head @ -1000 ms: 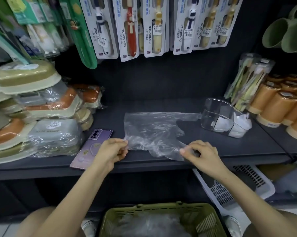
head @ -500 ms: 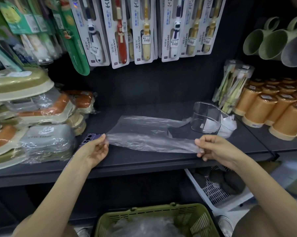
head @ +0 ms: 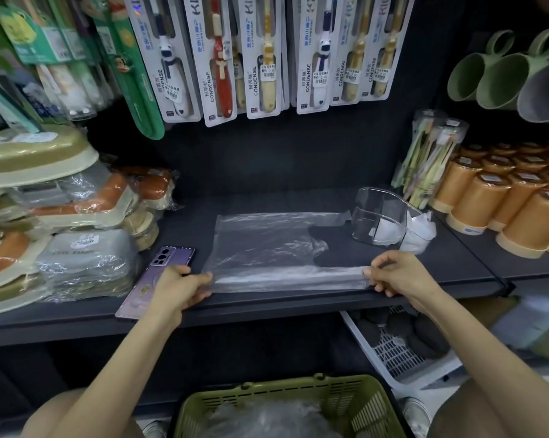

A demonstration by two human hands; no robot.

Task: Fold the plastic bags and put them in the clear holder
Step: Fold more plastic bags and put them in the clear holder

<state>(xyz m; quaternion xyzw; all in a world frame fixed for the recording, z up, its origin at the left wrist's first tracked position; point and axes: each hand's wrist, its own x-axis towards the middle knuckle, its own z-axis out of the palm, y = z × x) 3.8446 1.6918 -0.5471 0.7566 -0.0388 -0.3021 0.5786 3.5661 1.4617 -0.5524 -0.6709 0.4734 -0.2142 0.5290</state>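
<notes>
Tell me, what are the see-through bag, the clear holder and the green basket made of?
The plastic bag looks like thin, glossy film: it wrinkles, and the dark shelf shows through it. The clear holder seems to be hard, shiny plastic, maybe acrylic: it has smooth curved walls with bright edges. The green basket looks like stiff, matte moulded plastic with slotted sides.

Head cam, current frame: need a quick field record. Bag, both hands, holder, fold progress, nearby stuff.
bag: clear plastic bag spread flat on the dark shelf, handles pointing toward the holder
hands: left hand pinches the near left corner; right hand pinches the near right end
fold: near edge looks doubled into a narrow strip, rest unfolded
holder: clear holder right of the bag, white folded items inside
nearby: purple phone partly under the left hand; green basket below the shelf, crumpled plastic in it
</notes>
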